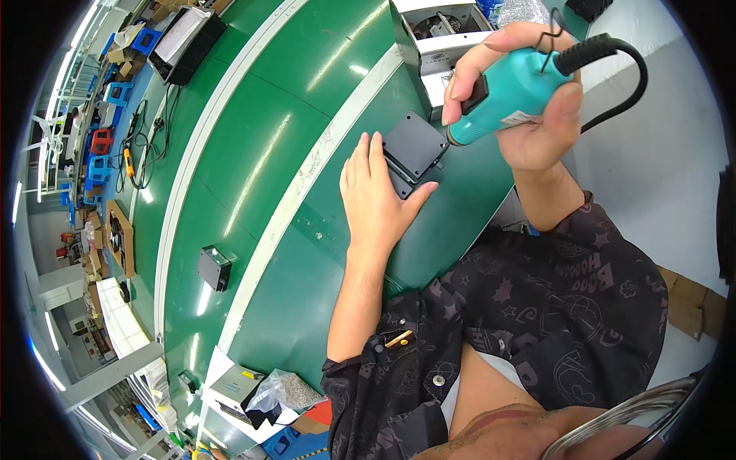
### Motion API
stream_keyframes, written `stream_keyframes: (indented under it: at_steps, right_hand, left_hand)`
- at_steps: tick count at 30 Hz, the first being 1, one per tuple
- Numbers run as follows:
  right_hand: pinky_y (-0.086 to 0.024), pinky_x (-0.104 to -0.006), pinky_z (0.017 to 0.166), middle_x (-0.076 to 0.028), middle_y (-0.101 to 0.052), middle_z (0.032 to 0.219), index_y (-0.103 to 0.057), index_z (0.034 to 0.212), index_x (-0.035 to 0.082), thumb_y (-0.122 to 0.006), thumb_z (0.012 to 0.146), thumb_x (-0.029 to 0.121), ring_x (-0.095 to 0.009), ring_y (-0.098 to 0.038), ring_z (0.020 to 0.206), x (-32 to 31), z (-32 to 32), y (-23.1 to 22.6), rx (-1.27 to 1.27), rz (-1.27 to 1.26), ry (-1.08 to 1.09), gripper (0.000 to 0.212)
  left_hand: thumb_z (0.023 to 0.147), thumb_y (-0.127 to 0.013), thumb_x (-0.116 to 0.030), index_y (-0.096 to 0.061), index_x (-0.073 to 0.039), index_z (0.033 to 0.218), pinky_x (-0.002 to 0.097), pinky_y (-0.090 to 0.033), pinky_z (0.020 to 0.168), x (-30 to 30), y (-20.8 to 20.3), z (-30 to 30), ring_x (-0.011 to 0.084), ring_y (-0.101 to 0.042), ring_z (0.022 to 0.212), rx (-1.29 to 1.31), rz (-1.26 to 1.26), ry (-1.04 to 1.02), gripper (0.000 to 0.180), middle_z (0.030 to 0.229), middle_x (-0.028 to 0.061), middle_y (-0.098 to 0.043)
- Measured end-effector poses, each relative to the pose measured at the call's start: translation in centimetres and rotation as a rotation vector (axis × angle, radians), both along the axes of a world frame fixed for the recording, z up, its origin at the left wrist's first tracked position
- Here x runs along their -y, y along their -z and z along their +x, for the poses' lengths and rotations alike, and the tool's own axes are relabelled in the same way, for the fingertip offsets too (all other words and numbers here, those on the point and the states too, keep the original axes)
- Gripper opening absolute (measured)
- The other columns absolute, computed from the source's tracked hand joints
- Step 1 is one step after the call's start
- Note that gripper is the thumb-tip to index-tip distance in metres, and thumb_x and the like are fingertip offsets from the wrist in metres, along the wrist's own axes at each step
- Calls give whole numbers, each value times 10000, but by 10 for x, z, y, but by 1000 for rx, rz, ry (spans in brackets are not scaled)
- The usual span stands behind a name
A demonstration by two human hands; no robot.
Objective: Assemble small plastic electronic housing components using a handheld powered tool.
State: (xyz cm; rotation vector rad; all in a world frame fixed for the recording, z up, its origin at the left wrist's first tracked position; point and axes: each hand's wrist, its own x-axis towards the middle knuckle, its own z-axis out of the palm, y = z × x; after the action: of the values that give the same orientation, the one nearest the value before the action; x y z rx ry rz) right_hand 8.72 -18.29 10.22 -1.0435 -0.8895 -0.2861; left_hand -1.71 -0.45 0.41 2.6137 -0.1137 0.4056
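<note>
My right hand [553,130] is wrapped round a teal electric screwdriver [515,96] with a thick black cord. The tool's tip end points at the right edge of a flat black metal box [415,146] on the green bench. Whether the bit touches a screw there cannot be made out. My left hand [373,195] lies along the box's left side, fingers stretched out and thumb spread toward its near corner. Small screws or holes show at the corners of the box's top plate, and a small fitting sticks out at its right side.
A white box with small metal parts [441,23] stands at the bench's far end. Left of me, a second black box [215,268] sits on the green conveyor [253,153], beyond a white rail. A clear bag [287,391] and a carton are at the lower left.
</note>
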Motion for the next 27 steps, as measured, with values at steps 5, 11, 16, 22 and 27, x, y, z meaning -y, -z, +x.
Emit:
stream_keyframes:
  at_steps: [5, 11, 16, 22, 27]
  right_hand:
    - [-537, -300, 514, -175, -679, 848, -519, 1307, 41, -369, 1077, 630, -233, -678, 606, -4, 3, 3, 4, -64, 50, 649]
    - [-522, -292, 501, -169, -677, 827, -522, 1286, 41, -381, 1078, 632, -222, -661, 587, -5, 1, 2, -2, -51, 28, 642]
    - [-500, -281, 483, -167, -672, 809, -525, 1261, 41, -399, 1078, 632, -214, -640, 558, -9, 5, 11, -19, -80, 40, 631]
    - [-484, -272, 470, -164, -664, 787, -525, 1238, 41, -416, 1077, 631, -210, -623, 531, -11, 7, 24, -25, -101, 11, 621]
    - [-481, -271, 467, -162, -660, 768, -524, 1227, 40, -415, 1075, 637, -210, -617, 520, -10, 5, 26, -4, -89, -24, 626]
  left_hand:
    - [741, -900, -367, -477, 52, 1469, 454, -436, 1047, 2, 9, 3, 359, -604, 1218, -24, 32, 11, 941, 1435, 220, -578]
    - [731, -901, -377, -482, 45, 1468, 447, -441, 1025, 2, 9, 4, 342, -628, 1151, -59, 39, -20, 948, 1411, 205, -599]
    - [726, -903, -379, -489, 40, 1461, 446, -443, 1017, 4, 9, 5, 342, -630, 1133, -63, 25, -16, 942, 1398, 202, -606]
    - [720, -905, -376, -507, 33, 1441, 442, -444, 1017, 2, 9, 3, 341, -632, 1124, -57, 17, -19, 920, 1382, 201, -616]
    - [720, -904, -381, -525, 28, 1423, 438, -443, 1020, 3, 6, 4, 339, -631, 1127, -83, 15, -19, 897, 1368, 194, -626]
